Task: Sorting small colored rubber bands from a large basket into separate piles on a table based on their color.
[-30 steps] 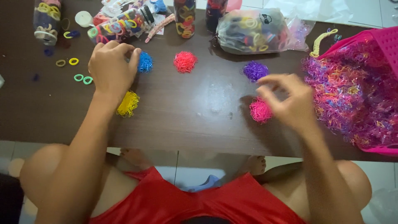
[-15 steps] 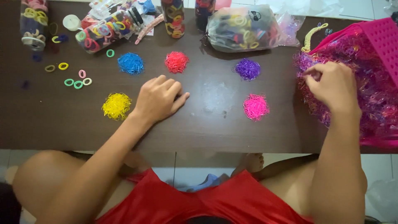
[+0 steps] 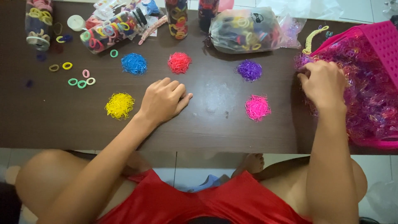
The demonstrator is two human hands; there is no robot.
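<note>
Dark brown table [image 3: 215, 124] carries five sorted band piles; left hand [image 3: 162, 101] rests flat, fingers loosely spread, at centre, yellow pile [image 3: 120, 105] at its nine o'clock; right hand [image 3: 323, 84], fingers curled, digs into mixed bands [image 3: 369, 95] in pink basket [image 3: 383, 39] at three o'clock

Dark brown table [image 3: 215, 124] w/ five small band piles: blue [image 3: 134, 63] at 11 o'clock, red [image 3: 179, 62] at 12, purple [image 3: 249, 69] approx 1, pink [image 3: 257, 108] at 3, yellow [image 3: 120, 105] at 9. Jars [image 3: 108, 31], clear bag [image 3: 244, 29] along far edge; pink basket [image 3: 383, 41] at 2–3.
</note>
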